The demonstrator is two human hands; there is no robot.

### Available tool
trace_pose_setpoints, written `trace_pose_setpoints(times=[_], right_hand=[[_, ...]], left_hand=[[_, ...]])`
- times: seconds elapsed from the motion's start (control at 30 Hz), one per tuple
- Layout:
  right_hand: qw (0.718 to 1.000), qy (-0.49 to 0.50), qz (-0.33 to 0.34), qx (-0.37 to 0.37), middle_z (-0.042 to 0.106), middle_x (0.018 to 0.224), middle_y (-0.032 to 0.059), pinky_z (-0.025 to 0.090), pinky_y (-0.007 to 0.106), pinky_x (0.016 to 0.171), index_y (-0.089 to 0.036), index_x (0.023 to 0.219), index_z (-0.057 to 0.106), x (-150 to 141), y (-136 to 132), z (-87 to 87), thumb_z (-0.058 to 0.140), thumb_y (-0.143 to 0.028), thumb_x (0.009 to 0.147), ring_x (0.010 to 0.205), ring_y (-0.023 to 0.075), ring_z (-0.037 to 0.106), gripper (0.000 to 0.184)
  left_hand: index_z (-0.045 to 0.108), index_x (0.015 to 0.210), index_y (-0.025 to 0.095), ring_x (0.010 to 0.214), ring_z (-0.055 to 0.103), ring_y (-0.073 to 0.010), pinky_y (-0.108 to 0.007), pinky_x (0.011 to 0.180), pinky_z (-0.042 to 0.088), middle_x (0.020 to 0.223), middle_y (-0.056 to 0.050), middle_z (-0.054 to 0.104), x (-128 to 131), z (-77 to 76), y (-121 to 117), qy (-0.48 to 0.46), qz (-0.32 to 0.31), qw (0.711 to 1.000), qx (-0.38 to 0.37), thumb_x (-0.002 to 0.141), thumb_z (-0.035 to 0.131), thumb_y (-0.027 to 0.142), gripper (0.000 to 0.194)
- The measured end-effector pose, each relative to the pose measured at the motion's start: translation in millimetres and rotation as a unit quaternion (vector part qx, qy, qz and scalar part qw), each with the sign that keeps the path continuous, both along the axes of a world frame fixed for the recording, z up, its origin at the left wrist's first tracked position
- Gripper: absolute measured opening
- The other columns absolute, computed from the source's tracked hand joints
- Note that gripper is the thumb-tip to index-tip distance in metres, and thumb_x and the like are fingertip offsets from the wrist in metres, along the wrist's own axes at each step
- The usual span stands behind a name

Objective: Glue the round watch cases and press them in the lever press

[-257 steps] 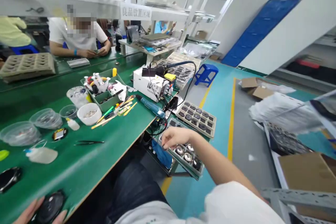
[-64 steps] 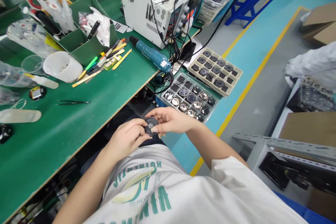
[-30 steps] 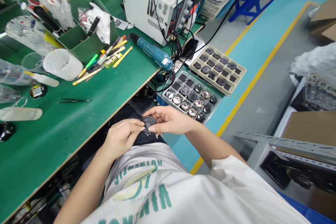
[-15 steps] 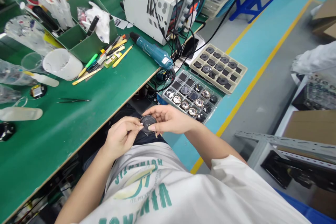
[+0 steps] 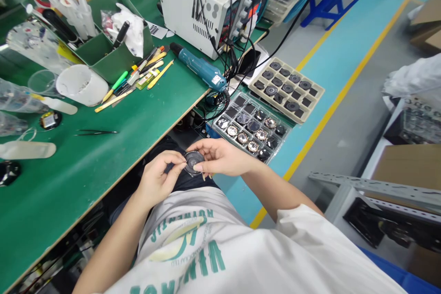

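Over my lap, my right hand (image 5: 222,158) is closed around a round dark watch case (image 5: 193,161), its thumb lying across the face turned up to me. Small marks show near the middle of that face. My left hand (image 5: 161,172) is pinched, thumb and index fingertips meeting at the left rim of the case. Whatever lies between those fingertips is too small or hidden to make out. Nearby on the right, a clear tray (image 5: 222,134) holds several round watch parts.
A beige tray (image 5: 306,117) of dark round parts sits behind the clear one. On the green bench (image 5: 138,147) lie tweezers (image 5: 96,132), a teal electric screwdriver (image 5: 200,66) and several knives and pens. A white power unit (image 5: 203,9) with hanging cables stands at the back.
My left fingertips have shifted very slightly left along the rim. The watch case is tilted a little differently, showing more of its face. A pale speck at the left fingertips no longer shows.
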State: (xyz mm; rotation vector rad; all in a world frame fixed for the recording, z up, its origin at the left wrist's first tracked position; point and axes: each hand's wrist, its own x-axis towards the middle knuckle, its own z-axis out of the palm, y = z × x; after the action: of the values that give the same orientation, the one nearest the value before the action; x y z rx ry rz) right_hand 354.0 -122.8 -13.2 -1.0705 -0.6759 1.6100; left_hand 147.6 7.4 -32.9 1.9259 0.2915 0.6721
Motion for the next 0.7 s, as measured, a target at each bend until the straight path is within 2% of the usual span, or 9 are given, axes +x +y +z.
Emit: trace_pose_setpoints(times=[0.2,0.3,0.4,0.6,0.7], right_hand=[[1.0,0.015,-0.008,-0.009,0.075,0.088,-0.0021,0.064,0.02,0.056,-0.016,0.122,0.065,-1.3,0.2,-2.6,0.098,-0.046,0.079,0.059,0.0095,0.073,0.062],[1.0,0.011,-0.017,-0.011,0.074,0.088,-0.002,0.063,0.019,0.056,-0.016,0.122,0.065,-3.0,0.3,-2.7,0.097,-0.046,0.08,0.061,0.0098,0.073,0.061],[0.999,-0.007,-0.036,0.005,0.072,0.085,-0.0033,0.064,0.021,0.059,-0.017,0.123,0.064,-7.5,0.5,-3.5,0.096,-0.046,0.081,0.063,0.0099,0.072,0.059],[0.996,-0.054,-0.059,0.035,0.072,0.087,-0.0024,0.064,0.024,0.063,-0.019,0.126,0.063,-16.2,0.8,-5.0,0.091,-0.043,0.086,0.066,0.0108,0.072,0.054],[0.994,-0.074,-0.062,0.043,0.071,0.086,-0.0029,0.063,0.024,0.062,-0.019,0.127,0.062,-17.9,0.2,-5.8,0.089,-0.042,0.088,0.065,0.0109,0.071,0.053]], left_hand=[[0.058,0.106,0.023,0.095,0.076,-0.0138,-0.025,0.084,0.064,0.1,-0.004,0.074,0.2,-6.5,-7.6,0.001,0.026,0.998,-0.057,0.102,0.068,0.014,0.014],[0.058,0.106,0.022,0.093,0.077,-0.0134,-0.024,0.084,0.066,0.1,-0.004,0.076,2.2,-4.2,-12.6,-0.014,0.085,0.993,-0.082,0.1,0.074,0.019,0.017],[0.06,0.106,0.02,0.096,0.079,-0.0156,-0.028,0.087,0.068,0.104,-0.006,0.078,2.6,-1.5,-16.9,0.006,0.129,0.988,-0.083,0.098,0.077,0.025,0.019],[0.059,0.105,0.021,0.094,0.079,-0.0165,-0.029,0.086,0.068,0.1,-0.006,0.078,3.1,-1.2,-22.1,0.018,0.174,0.978,-0.112,0.098,0.079,0.032,0.024],[0.056,0.104,0.022,0.094,0.078,-0.016,-0.029,0.087,0.066,0.098,-0.005,0.077,4.3,-3.2,-22.7,0.02,0.177,0.977,-0.116,0.099,0.078,0.033,0.025]])
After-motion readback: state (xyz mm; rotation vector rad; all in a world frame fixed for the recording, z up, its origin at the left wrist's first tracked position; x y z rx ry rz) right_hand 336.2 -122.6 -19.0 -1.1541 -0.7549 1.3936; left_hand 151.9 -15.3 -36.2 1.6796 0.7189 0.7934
